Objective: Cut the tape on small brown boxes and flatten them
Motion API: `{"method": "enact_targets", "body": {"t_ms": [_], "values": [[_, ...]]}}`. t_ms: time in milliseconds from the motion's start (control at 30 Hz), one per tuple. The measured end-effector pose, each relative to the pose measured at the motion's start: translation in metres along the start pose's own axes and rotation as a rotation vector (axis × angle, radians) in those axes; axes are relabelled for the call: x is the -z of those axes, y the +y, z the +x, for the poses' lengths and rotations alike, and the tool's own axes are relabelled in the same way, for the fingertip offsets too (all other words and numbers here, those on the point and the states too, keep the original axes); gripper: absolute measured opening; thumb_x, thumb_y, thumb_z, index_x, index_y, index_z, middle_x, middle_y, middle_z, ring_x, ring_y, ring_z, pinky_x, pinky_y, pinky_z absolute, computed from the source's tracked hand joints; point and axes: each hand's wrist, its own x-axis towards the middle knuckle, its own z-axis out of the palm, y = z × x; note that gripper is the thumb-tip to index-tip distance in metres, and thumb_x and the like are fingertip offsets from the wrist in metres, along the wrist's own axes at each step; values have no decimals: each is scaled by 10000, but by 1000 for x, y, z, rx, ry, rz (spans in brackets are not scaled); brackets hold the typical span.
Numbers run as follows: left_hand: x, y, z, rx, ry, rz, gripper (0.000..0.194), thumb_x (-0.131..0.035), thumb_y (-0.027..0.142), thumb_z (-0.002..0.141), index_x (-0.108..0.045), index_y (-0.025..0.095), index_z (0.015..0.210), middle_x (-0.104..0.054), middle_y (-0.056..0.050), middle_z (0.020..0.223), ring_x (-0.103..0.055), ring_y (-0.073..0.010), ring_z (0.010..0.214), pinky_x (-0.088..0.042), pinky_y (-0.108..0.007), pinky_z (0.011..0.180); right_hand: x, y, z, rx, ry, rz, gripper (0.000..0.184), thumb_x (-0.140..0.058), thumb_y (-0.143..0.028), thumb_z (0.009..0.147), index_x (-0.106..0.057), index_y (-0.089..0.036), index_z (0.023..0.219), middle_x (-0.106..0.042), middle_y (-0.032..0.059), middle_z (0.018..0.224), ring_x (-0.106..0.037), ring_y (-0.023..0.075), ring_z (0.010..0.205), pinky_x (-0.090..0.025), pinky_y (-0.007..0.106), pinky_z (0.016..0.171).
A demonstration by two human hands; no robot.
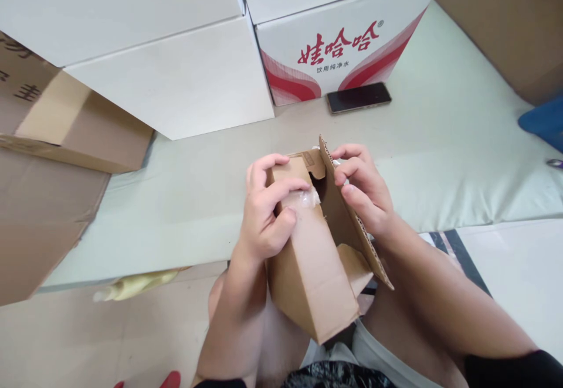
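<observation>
A small brown cardboard box (323,276) is held tilted above my lap, with its lid flap standing partly raised. My left hand (268,209) grips the box's left side, fingers curled over its edge beside a crumpled strip of clear tape (309,199). On the other side, my right hand (363,189) pinches the raised flap near its upper end, where a bit of clear tape shows at the fingertips. The inside of the box is dark and only partly visible.
Behind the box, a black smartphone (359,98) lies on the pale green cloth (197,200). White cartons (176,83) stand at the back, one with red print (343,48). Brown cartons (48,200) stand at the left, another (505,19) at the right beside a blue object (545,123).
</observation>
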Motion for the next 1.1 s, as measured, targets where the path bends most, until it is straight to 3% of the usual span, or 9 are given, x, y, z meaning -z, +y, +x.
{"method": "enact_targets", "body": {"t_ms": [567, 1100], "values": [[1, 2, 1, 15, -17, 16, 363, -473, 290, 816, -760, 239, 1032, -522, -115, 1371, -516, -343, 1312, -435, -563, 1159, -3, 3, 0, 32, 10, 21, 104, -547, -327, 992, -584, -264, 917, -530, 64, 1139, -572, 262, 1198, -459, 486, 1058], [0, -8, -2, -10, 23, 2, 361, -479, 280, 803, -752, 245, 1036, -518, -112, 1376, -529, -338, 1285, -480, -564, 1114, 1, 3, -3, -35, 53, 66, 210, -508, -453, 1012, -577, -268, 941, -538, 69, 1161, -550, 277, 1222, -427, 506, 1089]]}}
